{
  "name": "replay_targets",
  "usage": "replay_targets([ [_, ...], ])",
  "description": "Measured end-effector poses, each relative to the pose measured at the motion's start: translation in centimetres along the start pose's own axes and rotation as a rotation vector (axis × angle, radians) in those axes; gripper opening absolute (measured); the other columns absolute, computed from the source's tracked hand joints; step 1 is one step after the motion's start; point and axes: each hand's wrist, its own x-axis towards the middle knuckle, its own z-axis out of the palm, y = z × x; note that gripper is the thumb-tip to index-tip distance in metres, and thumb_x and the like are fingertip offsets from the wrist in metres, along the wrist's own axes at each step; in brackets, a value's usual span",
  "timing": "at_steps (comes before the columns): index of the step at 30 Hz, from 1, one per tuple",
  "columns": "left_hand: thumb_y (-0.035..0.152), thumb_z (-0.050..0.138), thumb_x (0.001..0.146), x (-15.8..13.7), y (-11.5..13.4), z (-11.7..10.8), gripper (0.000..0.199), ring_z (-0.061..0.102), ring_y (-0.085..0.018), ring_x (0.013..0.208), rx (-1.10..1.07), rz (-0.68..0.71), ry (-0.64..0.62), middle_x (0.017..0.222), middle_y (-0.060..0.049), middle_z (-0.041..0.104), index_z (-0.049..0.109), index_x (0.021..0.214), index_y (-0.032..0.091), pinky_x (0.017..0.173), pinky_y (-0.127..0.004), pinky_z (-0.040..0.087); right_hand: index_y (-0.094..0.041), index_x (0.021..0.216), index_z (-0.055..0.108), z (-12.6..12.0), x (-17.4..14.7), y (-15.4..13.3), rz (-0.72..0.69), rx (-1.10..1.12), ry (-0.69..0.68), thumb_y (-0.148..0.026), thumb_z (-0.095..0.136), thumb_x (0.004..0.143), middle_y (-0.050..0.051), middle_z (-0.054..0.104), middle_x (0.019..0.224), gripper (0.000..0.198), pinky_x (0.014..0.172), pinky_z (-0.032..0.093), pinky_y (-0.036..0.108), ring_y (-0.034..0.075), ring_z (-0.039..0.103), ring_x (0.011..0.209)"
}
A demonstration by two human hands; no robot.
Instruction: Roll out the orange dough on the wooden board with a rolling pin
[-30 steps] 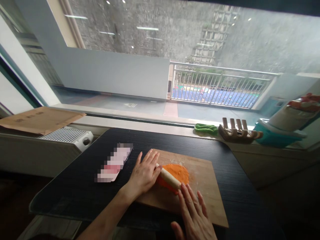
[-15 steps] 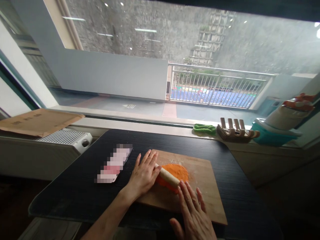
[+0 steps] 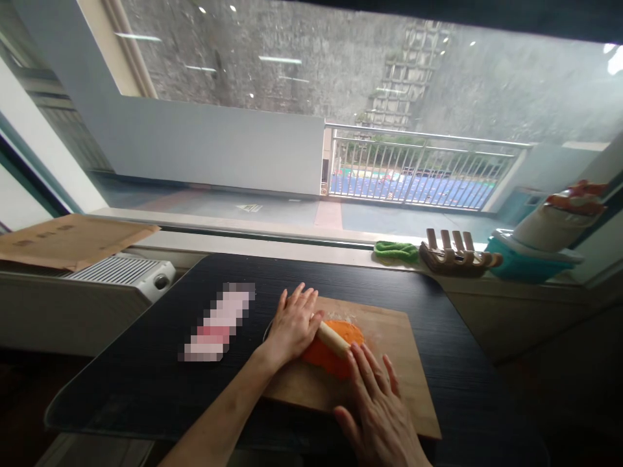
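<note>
A light wooden rolling pin lies across a flat sheet of orange dough, which rests on a wooden board. My left hand lies over the pin's far left end, fingers stretched out and palm down. Its near right end is under the fingertips of my right hand, whose fingers are straight and thumb is apart. Neither hand is wrapped round the pin. Both its ends are hidden under the hands. Pale flour-like dust marks the board beyond the dough.
The board sits on a black table. To the left lies a pixelated pinkish flat object. On the window sill stand a green cloth, a brown rack-like object and a teal container. Cardboard covers part of a radiator.
The rolling pin has moved a little away from me and to the right across the dough, with my left hand on it. More dough shows on the near side. The view has shifted slightly.
</note>
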Motion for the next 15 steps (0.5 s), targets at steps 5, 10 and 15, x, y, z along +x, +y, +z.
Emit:
replay_targets([
  [5,0.042,0.024,0.094,3.8,1.2,0.6,0.052,0.024,-0.026,0.136,0.005,0.014,-0.001,0.139,-0.009,0.046,0.046,0.131,0.013,0.11,-0.054,0.013,-0.014,0.139,0.033,1.0,1.4,2.5,0.117,0.007,-0.024,-0.042,0.04,0.091,0.009,0.043,0.14,0.056,0.106,0.024,0.049,0.027,0.031,0.133],
  [10,0.04,0.027,0.093,2.5,0.8,0.4,0.05,0.026,-0.025,0.136,0.003,0.023,-0.004,0.139,-0.008,0.046,0.046,0.132,0.015,0.111,-0.052,0.014,-0.011,0.142,0.026,0.6,0.5,0.7,0.094,0.034,-0.015,-0.042,0.042,0.09,0.011,0.04,0.142,0.063,0.107,0.024,0.048,0.026,0.029,0.134],
  [15,0.041,0.022,0.094,0.3,0.1,0.2,0.054,0.022,-0.025,0.137,0.005,-0.011,-0.013,0.144,-0.009,0.038,0.038,0.137,0.013,0.111,-0.052,0.014,-0.01,0.143,0.023,0.1,0.1,-0.1,0.042,0.051,-0.026,-0.041,0.043,0.089,0.012,0.034,0.145,0.066,0.108,0.022,0.048,0.026,0.026,0.135],
])
